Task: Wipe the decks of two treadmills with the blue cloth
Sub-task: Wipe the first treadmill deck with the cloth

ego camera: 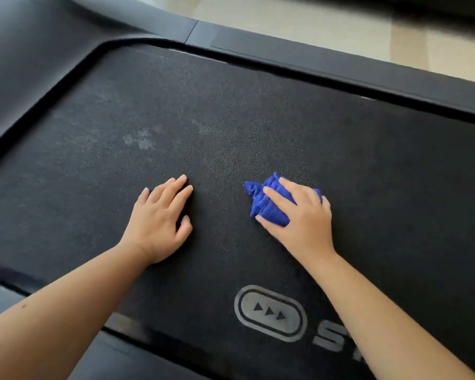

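- Head view: your right hand [299, 215] lies on top of the blue cloth [269, 207], fingers spread and fairly straight, pressing it onto the treadmill deck [258, 119]; it is not pinched.
- The cloth is bunched, right of the deck's middle. Its long axis runs from a pointed end aimed left and away from you, back under your palm.
- Your left hand [159, 223] rests flat on the deck, palm down, fingers together and straight, holding nothing. It sits near the cloth's tip but apart from it.
- Pale smudges [140, 139] show on the deck beyond your left hand.
- Edges: the far side rail [313, 58] runs across the top, with light floor [340, 20] behind it. The near rail [121, 360] passes under your forearms. A curved housing [39, 50] closes the deck at left.
- A grey arrow logo [270, 312] is printed near the close edge, between your forearms.
- Open deck extends beyond the cloth to the far rail, and to its right.
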`<move>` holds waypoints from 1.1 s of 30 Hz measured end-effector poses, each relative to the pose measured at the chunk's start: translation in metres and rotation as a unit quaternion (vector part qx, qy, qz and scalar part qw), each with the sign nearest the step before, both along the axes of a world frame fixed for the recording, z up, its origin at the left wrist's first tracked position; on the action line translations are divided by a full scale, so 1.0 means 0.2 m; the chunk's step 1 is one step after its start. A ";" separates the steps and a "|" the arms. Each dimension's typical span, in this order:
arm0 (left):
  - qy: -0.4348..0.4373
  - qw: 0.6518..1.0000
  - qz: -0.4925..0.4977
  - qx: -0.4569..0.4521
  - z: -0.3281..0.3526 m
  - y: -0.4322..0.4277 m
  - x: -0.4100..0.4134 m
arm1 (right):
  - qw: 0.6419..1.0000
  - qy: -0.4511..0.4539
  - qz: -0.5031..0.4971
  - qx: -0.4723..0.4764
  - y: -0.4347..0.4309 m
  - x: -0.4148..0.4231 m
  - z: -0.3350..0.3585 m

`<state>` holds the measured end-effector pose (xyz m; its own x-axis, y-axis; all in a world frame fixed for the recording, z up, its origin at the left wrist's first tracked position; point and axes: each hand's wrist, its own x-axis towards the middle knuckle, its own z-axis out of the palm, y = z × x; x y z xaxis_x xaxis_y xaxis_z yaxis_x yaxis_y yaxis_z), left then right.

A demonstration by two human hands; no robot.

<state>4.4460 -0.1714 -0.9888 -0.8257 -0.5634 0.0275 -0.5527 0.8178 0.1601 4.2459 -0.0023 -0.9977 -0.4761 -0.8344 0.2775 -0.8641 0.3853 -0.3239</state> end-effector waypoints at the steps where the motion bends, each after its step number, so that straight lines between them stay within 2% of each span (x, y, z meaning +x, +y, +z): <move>1: 0.008 1.000 0.003 0.000 0.01 -0.01 -0.06 | 1.000 0.000 -0.013 0.006 -0.05 -0.06 0.00; 7: 0.015 0.999 -0.042 0.027 -0.02 -0.07 -0.42 | 0.998 -0.029 -0.048 0.011 -0.33 -0.42 -0.03; 11: 0.009 0.998 -0.041 0.052 -0.08 -0.11 -0.42 | 0.999 -0.017 -0.028 -0.020 -0.49 -0.65 -0.05; 19: 0.012 0.997 -0.046 0.061 -0.06 -0.10 -0.41 | 0.997 -0.010 -0.059 0.038 -0.88 -1.07 0.00; 23: 0.015 0.997 -0.043 0.063 -0.05 -0.10 -0.41 | 0.998 0.002 -0.043 0.037 -0.80 -0.99 0.01; 28: 0.010 0.997 -0.038 0.063 -0.04 -0.09 -0.41 | 0.995 0.031 0.069 -0.067 -0.32 -0.51 -0.03; 30: 0.008 0.997 -0.038 0.060 -0.05 -0.09 -0.41 | 0.990 0.030 0.117 -0.077 -0.16 -0.35 -0.05; 33: 0.017 0.997 -0.039 0.060 -0.05 -0.08 -0.42 | 0.986 0.016 0.147 -0.074 -0.13 -0.35 -0.05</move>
